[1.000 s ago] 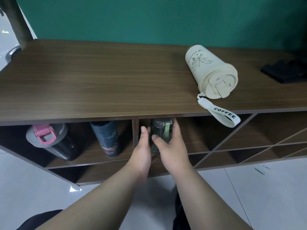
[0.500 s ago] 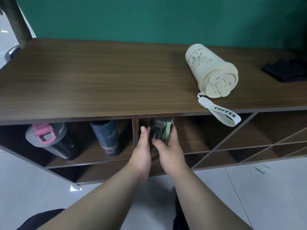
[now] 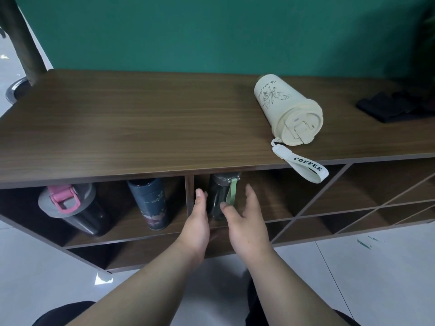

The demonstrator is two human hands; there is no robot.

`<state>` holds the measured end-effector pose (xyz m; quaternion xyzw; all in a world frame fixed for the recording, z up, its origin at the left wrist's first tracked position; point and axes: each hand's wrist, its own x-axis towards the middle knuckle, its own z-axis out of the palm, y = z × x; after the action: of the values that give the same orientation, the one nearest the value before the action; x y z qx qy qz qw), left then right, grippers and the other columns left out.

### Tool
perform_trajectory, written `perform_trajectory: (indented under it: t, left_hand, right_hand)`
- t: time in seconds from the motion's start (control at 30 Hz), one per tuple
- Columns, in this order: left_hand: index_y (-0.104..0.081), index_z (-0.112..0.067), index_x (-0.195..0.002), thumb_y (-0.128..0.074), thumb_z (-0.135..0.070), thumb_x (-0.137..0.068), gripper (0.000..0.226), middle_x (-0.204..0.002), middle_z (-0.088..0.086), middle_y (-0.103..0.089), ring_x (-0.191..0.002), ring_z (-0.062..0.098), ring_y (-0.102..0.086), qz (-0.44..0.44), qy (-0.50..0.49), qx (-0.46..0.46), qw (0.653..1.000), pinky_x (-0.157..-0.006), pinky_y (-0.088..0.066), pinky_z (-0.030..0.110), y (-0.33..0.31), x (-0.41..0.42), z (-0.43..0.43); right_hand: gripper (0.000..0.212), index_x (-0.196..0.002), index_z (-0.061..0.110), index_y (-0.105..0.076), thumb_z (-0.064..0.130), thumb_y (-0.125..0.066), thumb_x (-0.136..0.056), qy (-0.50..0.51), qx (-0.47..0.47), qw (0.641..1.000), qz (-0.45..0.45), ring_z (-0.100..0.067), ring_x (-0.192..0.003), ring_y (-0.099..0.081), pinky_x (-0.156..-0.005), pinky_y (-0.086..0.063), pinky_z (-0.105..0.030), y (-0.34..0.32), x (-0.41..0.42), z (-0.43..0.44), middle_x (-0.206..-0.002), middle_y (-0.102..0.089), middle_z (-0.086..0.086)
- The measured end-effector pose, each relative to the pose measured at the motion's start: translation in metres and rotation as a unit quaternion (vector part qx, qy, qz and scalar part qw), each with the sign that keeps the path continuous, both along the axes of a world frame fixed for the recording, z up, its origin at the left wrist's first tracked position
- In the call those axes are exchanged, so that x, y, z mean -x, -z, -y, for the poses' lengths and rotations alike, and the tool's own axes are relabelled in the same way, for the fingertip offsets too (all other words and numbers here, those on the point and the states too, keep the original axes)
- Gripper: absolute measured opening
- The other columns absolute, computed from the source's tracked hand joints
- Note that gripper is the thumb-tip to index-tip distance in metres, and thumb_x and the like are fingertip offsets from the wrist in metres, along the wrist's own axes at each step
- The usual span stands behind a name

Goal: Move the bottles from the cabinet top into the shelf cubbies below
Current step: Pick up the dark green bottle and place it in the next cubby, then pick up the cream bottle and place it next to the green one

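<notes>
Dark bottle (image 3: 220,196): stood in the cubby, at 12 o'clock between your hands.
Left hand (image 3: 197,221): fingers spread, bottle released.
Right hand (image 3: 244,222): fingers spread, thumb at the bottle.

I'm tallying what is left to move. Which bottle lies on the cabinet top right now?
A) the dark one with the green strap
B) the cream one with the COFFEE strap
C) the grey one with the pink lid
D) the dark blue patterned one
B: the cream bottle lies on its side on the cabinet top, while the other three sit in the cubbies below.
</notes>
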<state>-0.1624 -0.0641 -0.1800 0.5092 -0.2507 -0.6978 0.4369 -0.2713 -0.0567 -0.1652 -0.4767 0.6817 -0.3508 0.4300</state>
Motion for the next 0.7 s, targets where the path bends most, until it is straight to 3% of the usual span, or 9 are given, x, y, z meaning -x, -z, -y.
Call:
perform_trajectory:
  t: [0.07, 0.1, 0.23, 0.3, 0.37, 0.47, 0.57, 0.7]
  left_hand:
    - [-0.030, -0.036, -0.158, -0.029, -0.085, -0.084, 0.089, -0.160, -0.008, -0.038, -0.152, 0.019, -0.032, 0.011, 0.012, -0.016, 1.000, -0.125, -0.022, 0.055, -0.006, -0.002, -0.004]
    - [-0.033, -0.035, -0.157, -0.025, -0.083, -0.086, 0.086, -0.161, -0.006, -0.040, -0.149, 0.020, -0.035, 0.016, 0.028, -0.018, 0.999, -0.125, -0.022, 0.055, -0.009, -0.003, -0.008]
    - [-0.039, -0.036, -0.154, -0.038, -0.100, -0.047, 0.125, -0.160, -0.005, -0.044, -0.148, 0.025, -0.038, 0.024, 0.078, -0.003, 0.997, -0.121, -0.028, 0.054, -0.030, 0.000, -0.031]
    - [-0.046, -0.029, -0.151, -0.036, -0.090, -0.057, 0.112, -0.150, 0.000, -0.055, -0.139, 0.025, -0.050, 0.001, 0.085, 0.025, 0.996, -0.111, -0.040, 0.048, -0.038, 0.004, -0.037]
    - [-0.056, -0.026, -0.139, -0.030, -0.076, -0.068, 0.090, -0.136, 0.003, -0.066, -0.124, 0.023, -0.063, -0.005, 0.074, 0.078, 0.994, -0.097, -0.049, 0.041, -0.049, 0.007, -0.038]
    - [-0.062, -0.030, -0.128, -0.027, -0.069, -0.076, 0.073, -0.136, 0.002, -0.068, -0.120, 0.018, -0.068, -0.006, 0.039, 0.153, 0.987, -0.093, -0.052, 0.036, -0.074, 0.007, -0.030]
    - [-0.060, -0.028, -0.133, -0.030, -0.069, -0.079, 0.074, -0.139, 0.002, -0.066, -0.123, 0.018, -0.067, -0.005, 0.007, 0.202, 0.979, -0.097, -0.052, 0.036, -0.100, 0.007, -0.018]
    - [-0.057, -0.021, -0.140, -0.031, -0.065, -0.086, 0.074, -0.143, 0.005, -0.061, -0.127, 0.022, -0.063, -0.008, -0.013, 0.240, 0.971, -0.108, -0.048, 0.041, -0.126, 0.013, 0.002]
  right_hand:
    - [0.072, -0.159, 0.035, -0.033, 0.040, -0.065, -0.094, 0.009, 0.018, 0.999, -0.024, -0.009, -0.140, -0.044, -0.102, -0.036, -0.027, -0.010, 0.007, -0.011, -0.163, -0.037, 0.014]
    - [0.063, -0.153, 0.036, -0.042, 0.036, -0.065, -0.095, 0.017, 0.028, 0.999, -0.033, -0.006, -0.131, -0.048, -0.098, -0.036, -0.026, -0.015, 0.011, -0.017, -0.158, -0.043, 0.015]
    - [0.028, -0.112, 0.041, -0.067, 0.020, -0.066, -0.095, 0.088, 0.092, 0.992, -0.006, -0.004, -0.118, -0.061, -0.097, -0.045, -0.028, -0.042, 0.026, -0.041, -0.128, -0.067, 0.017]
    - [0.032, -0.101, 0.038, -0.071, 0.008, -0.067, -0.093, 0.138, 0.153, 0.978, 0.019, -0.003, -0.107, -0.066, -0.100, -0.051, -0.034, -0.063, 0.034, -0.048, -0.111, -0.073, 0.015]
    - [0.035, -0.098, 0.040, -0.070, 0.005, -0.069, -0.092, 0.159, 0.215, 0.964, 0.009, -0.005, -0.106, -0.066, -0.099, -0.053, -0.036, -0.089, 0.044, -0.047, -0.108, -0.072, 0.016]
    - [0.037, -0.117, 0.043, -0.062, 0.017, -0.071, -0.091, 0.137, 0.244, 0.957, -0.078, -0.008, -0.124, -0.055, -0.103, -0.046, -0.036, -0.126, 0.061, -0.026, -0.120, -0.057, 0.026]
    - [0.065, -0.145, 0.033, -0.047, 0.031, -0.074, -0.086, 0.116, 0.230, 0.953, -0.160, -0.014, -0.140, -0.040, -0.103, -0.040, -0.035, -0.151, 0.073, 0.011, -0.140, -0.042, 0.018]
    - [0.098, -0.158, 0.031, -0.026, 0.048, -0.079, -0.078, 0.057, 0.178, 0.953, -0.240, -0.024, -0.146, -0.035, -0.112, -0.041, -0.049, -0.157, 0.070, 0.058, -0.161, -0.027, 0.003]
